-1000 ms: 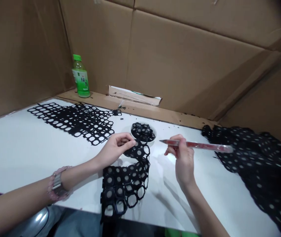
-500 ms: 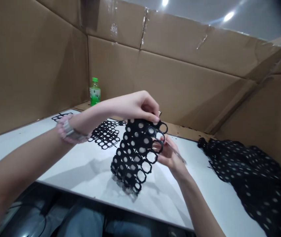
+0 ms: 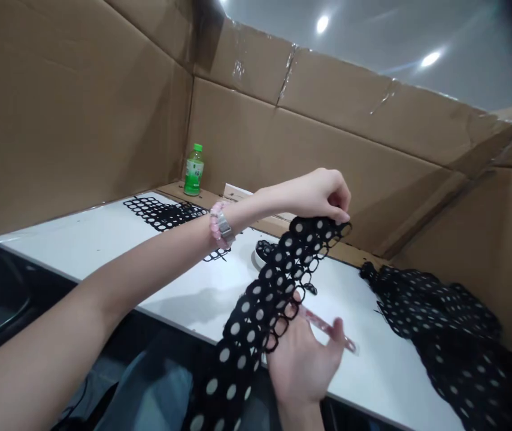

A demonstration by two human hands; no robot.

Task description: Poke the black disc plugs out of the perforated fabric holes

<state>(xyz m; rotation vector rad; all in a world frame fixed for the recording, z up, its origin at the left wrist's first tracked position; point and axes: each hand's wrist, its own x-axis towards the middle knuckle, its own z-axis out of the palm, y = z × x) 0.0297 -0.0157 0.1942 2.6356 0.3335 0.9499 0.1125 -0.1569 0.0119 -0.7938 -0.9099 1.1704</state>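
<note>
My left hand (image 3: 323, 194) pinches the top end of a long black strip (image 3: 242, 311) with pale round spots. It hangs slantwise toward the table's front edge; along its right side runs a row of open rings. Lower down, my right hand (image 3: 303, 356) is at that ringed edge, its fingertips partly hidden by the strip. A slim pinkish, see-through tool (image 3: 327, 327) lies across this hand, seemingly held by the fingers, with the thumb standing apart. Its working end is hidden. Behind the strip is a small white dish (image 3: 259, 261) with dark pieces in it.
More black ringed mesh (image 3: 161, 212) lies at the table's back left. A heap of black spotted material (image 3: 444, 305) covers the right side. A green bottle (image 3: 193, 170) stands in the far corner. Cardboard walls (image 3: 327, 143) enclose the white table (image 3: 116, 239).
The strip, bunched above the table before, now stretches out long toward the front edge. My left hand is farther right; my right hand has come lower and nearer. The white dish has come into view.
</note>
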